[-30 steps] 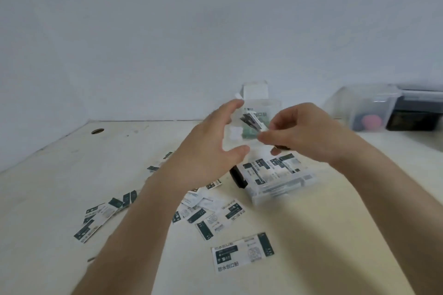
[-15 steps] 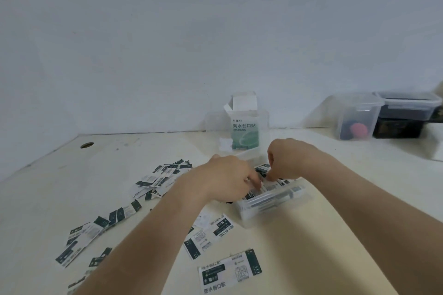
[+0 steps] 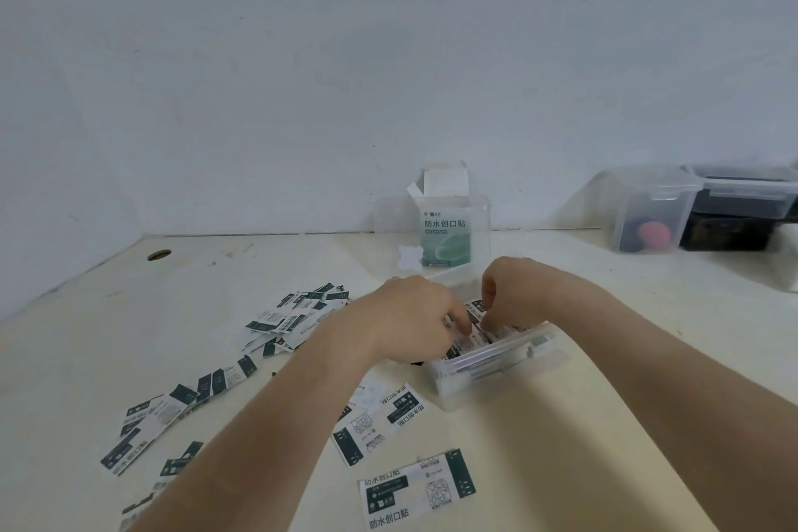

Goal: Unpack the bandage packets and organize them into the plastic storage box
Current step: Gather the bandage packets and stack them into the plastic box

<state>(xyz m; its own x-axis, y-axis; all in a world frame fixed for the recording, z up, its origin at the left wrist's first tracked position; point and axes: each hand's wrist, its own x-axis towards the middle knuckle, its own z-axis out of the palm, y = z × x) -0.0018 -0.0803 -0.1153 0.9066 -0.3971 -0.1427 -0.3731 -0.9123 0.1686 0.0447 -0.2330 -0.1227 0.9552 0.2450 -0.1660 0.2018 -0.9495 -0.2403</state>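
Observation:
A small clear plastic storage box point(image 3: 496, 376) sits on the table in front of me, with several white-and-dark-green bandage packets point(image 3: 477, 307) standing inside it. Both hands reach into the box from above. My left hand point(image 3: 414, 324) has its fingers curled down onto the packets at the box's left side. My right hand point(image 3: 514, 294) pinches packets in the box with bent fingers. Many loose packets point(image 3: 298, 315) lie scattered on the table to the left, and more loose packets point(image 3: 416, 488) lie in front. The fingertips are partly hidden by the packets.
An opened green-and-white bandage carton point(image 3: 444, 229) stands behind the box, inside a clear container point(image 3: 391, 225). At the back right are a clear lidded tub point(image 3: 647, 212) holding something red and a second tub on a dark box point(image 3: 742, 207). A cable hole point(image 3: 159, 255) lies far left.
Both hands dropped from holding packets in the air down into the storage box, and between half a second ago and now they stay there handling the packets.

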